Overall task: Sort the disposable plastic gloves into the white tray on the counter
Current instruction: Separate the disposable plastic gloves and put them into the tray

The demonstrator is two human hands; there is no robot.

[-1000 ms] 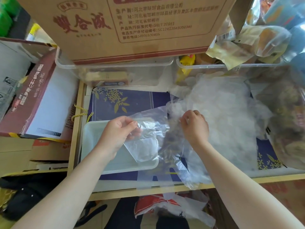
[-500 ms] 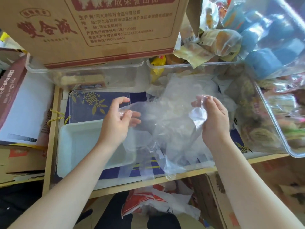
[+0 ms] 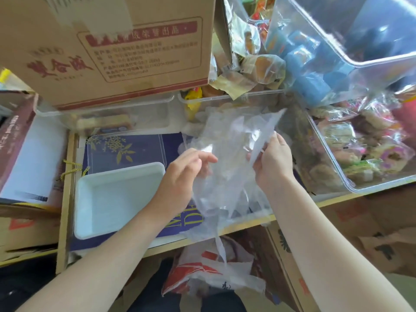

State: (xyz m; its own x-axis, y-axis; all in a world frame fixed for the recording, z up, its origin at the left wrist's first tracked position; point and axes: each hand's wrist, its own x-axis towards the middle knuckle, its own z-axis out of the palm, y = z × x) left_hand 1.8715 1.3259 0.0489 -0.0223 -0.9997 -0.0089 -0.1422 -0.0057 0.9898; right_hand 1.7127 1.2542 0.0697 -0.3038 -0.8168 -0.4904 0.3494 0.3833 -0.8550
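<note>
Your right hand (image 3: 271, 163) pinches the clear plastic gloves (image 3: 227, 158) at their right edge, lifted above the surface (image 3: 247, 225). Your left hand (image 3: 182, 174) has fingers loosely extended, touching the film's left side, no firm grip visible. The white tray (image 3: 112, 199) sits left of and below your grip.

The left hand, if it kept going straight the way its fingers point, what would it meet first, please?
Probably the clear plastic gloves that the right hand holds; the left hand already touches them, though depth is unclear.
</note>
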